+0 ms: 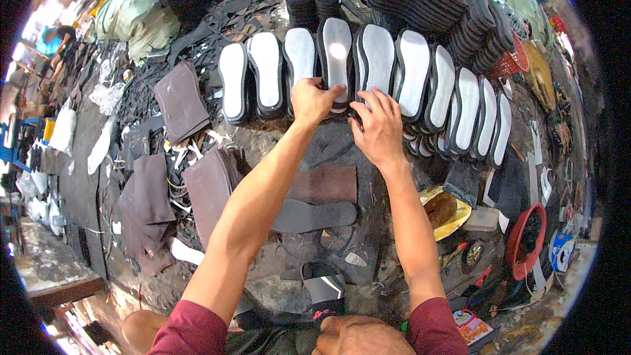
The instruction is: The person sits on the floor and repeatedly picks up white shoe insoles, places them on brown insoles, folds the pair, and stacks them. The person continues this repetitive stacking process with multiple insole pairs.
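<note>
Pale green sack (pixel 131 16), beyond and left of the row of white-topped soles (pixel 414 72); brown sheets (pixel 181 102), stacked just left of the row; stained ground (pixel 263 135), below it; left hand (pixel 311 100), at the row's near edge, thumb on the fourth sole (pixel 336 56), whether pinching cannot be told; right hand (pixel 381 128), fingers loosely spread at the fifth sole (pixel 377 59); red basin (pixel 537 250), right of the row, nearer.

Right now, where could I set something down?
The dark ground between the forearms looks bare, bordered above by the white-topped soles, below by the brown rectangle. It's crowded along the soles, where left hand and right hand are, and leftward among black scraps.
</note>
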